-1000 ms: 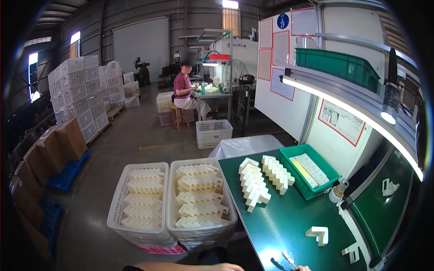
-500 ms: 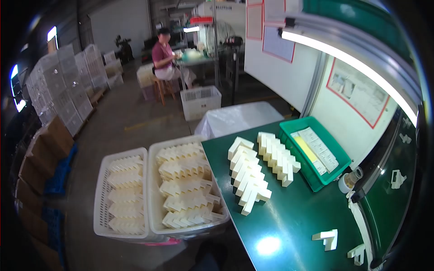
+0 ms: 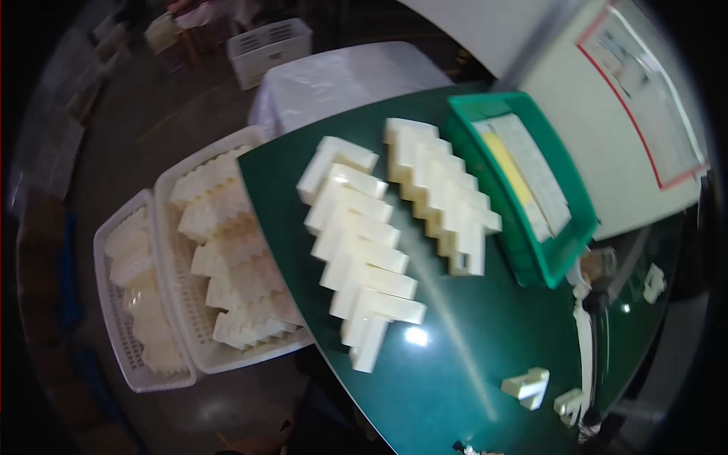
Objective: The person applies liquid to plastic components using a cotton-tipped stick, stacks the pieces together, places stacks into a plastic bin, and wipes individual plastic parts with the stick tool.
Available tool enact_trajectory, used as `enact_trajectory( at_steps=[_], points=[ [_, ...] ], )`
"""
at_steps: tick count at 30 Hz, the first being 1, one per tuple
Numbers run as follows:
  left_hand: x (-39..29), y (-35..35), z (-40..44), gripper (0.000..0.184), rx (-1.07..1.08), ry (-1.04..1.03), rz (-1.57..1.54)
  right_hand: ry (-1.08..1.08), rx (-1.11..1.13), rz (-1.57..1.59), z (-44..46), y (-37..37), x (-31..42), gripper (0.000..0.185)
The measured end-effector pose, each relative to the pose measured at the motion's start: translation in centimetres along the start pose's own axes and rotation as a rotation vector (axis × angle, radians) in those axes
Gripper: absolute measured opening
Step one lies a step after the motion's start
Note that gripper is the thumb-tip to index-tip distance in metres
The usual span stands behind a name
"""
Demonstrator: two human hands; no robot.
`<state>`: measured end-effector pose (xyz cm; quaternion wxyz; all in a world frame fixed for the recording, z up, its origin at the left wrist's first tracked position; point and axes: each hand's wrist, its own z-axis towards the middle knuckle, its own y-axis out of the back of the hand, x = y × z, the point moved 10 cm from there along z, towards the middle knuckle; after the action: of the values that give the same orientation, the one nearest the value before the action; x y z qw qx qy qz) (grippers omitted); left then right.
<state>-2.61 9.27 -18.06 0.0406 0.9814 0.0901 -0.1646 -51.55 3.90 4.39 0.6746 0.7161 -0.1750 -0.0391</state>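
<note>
White angled pieces (image 3: 362,236) lie in two overlapping rows on the green worktop (image 3: 462,334), one row just beside a green tray (image 3: 517,254) holding papers (image 3: 535,178), with two loose pieces (image 3: 529,388) set apart from them, while I cannot tell how either hand's fingers stand.

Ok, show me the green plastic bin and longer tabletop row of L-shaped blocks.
Green plastic bin (image 3: 559,174), head view: right inner wall.
Longer tabletop row of L-shaped blocks (image 3: 352,254), head view: middle block.
</note>
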Motion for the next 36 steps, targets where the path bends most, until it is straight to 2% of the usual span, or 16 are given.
enact_trajectory(
  at_steps=[2, 6, 12, 14, 15, 16, 17, 18, 20, 22, 24, 28, 31, 34, 35, 36],
  points=[
    [0.4, 0.6, 1.3, 0.043, 0.028, -0.002, 0.090, 0.155, -0.197, 0.030, -0.1, 1.1, 0.9, 0.024],
    [2.1, 0.6, 5.2, 0.043, 0.081, 0.010, 0.308, 0.245, -0.386, 0.173, 1.4, 4.5, 3.6, 0.014],
    [3.6, -0.4, 13.4, 0.045, 0.230, 0.092, 0.873, 0.262, -0.447, 0.215, 0.4, 4.0, 2.6, 0.016],
    [1.4, 1.9, 15.3, 0.045, 0.169, 0.110, 1.017, 0.251, -0.461, 0.202, 0.2, 4.5, 2.9, 0.017],
    [-3.3, 4.8, 11.9, 0.042, -0.062, 0.045, 0.892, 0.251, -0.478, 0.198, 0.1, 4.5, 2.9, 0.016],
    [-3.6, 6.8, 11.4, 0.040, -0.147, 0.063, 0.829, 0.249, -0.489, 0.191, -0.1, 4.6, 2.9, 0.014],
    [-4.4, 8.6, 11.3, 0.036, -0.291, -0.116, 0.617, 0.253, -0.489, 0.147, -0.2, 4.3, 2.9, 0.014],
    [-7.2, 10.9, 8.4, 0.035, -0.385, -0.092, 0.545, 0.270, -0.517, 0.155, -0.4, 4.4, 2.9, 0.014],
    [-11.2, 14.0, 4.2, 0.037, -0.578, -0.269, 0.556, 0.280, -0.534, 0.156, -0.6, 4.3, 2.9, 0.013],
    [-16.2, 14.9, -0.7, 0.038, -0.637, -0.369, 0.669, 0.283, -0.542, 0.139, -0.7, 4.1, 2.7, 0.014],
    [-23.2, 13.0, -6.3, 0.034, -0.413, -0.477, 0.639, 0.267, -0.545, 0.098, -1.0, 3.9, 2.4, 0.015],
    [-35.1, 10.1, -13.9, 0.027, -0.250, -0.972, 0.584, 0.290, -0.526, 0.137, -0.7, 2.8, 2.2, 0.013],
    [-42.5, 11.9, -16.9, 0.021, -0.381, -1.175, 0.515, 0.304, -0.548, 0.125, -0.5, 2.5, 2.6, 0.014],
    [-49.2, 14.6, -18.9, 0.021, -0.769, -1.339, 0.623, 0.287, -0.555, 0.114, -0.9, 3.7, 3.2, 0.014],
    [-48.3, 11.5, -15.0, 0.021, -0.687, -1.334, 0.517, 0.292, -0.477, 0.154, -1.4, 3.5, 3.3, 0.010],
    [-49.2, 13.6, -13.1, 0.028, -0.699, -1.252, 0.320, 0.268, -0.502, 0.055, -1.3, 3.4, 3.2, 0.013]
  ],
)
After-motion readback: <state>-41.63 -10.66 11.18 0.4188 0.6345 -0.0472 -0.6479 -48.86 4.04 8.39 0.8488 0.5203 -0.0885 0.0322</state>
